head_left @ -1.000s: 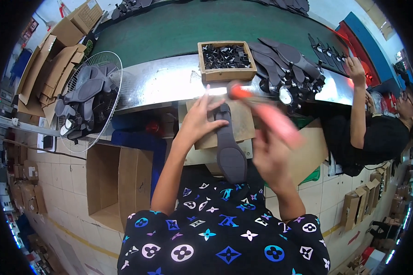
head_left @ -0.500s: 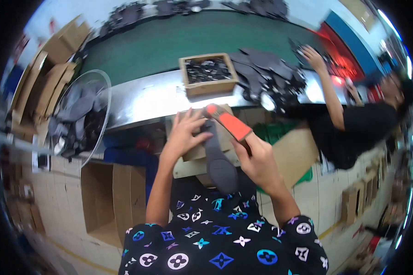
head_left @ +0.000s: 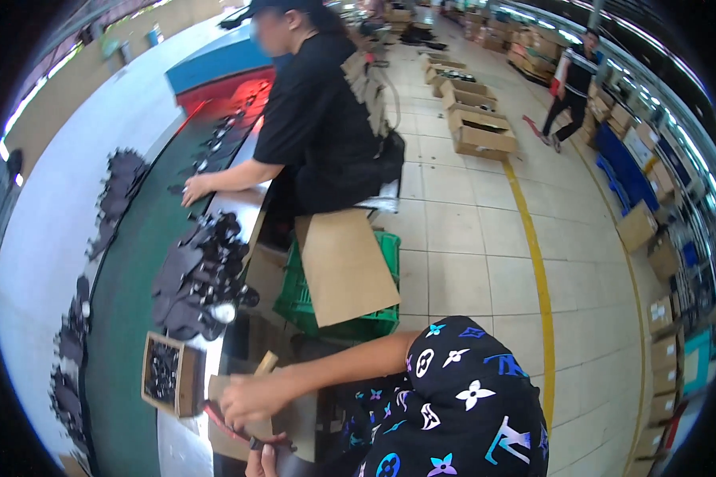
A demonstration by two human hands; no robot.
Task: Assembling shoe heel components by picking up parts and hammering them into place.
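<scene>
At the lower edge, only a few fingers of my left hand [head_left: 262,463] show, closed beside a small dark piece [head_left: 259,444] that I cannot make out clearly. Just above them, my right hand [head_left: 254,399] is curled with its fingers pointing down. A red-orange tool [head_left: 226,423] runs under those fingertips; its working end is hard to see. Both hands are over a piece of brown cardboard [head_left: 216,388] at the edge of the metal table. The grey sole seen earlier is not visible here.
A cardboard box of small dark parts [head_left: 184,381] stands beside my right hand. Farther along lies a pile of dark soles with straps [head_left: 191,278], by a green belt [head_left: 127,334]. A co-worker [head_left: 318,119] reaches over the belt. Cardboard [head_left: 346,266] covers a green crate [head_left: 386,254].
The view has swung far to the right, bringing the co-worker and the aisle into sight. My left hand has mostly dropped out of the picture, and the grey sole has left it.
</scene>
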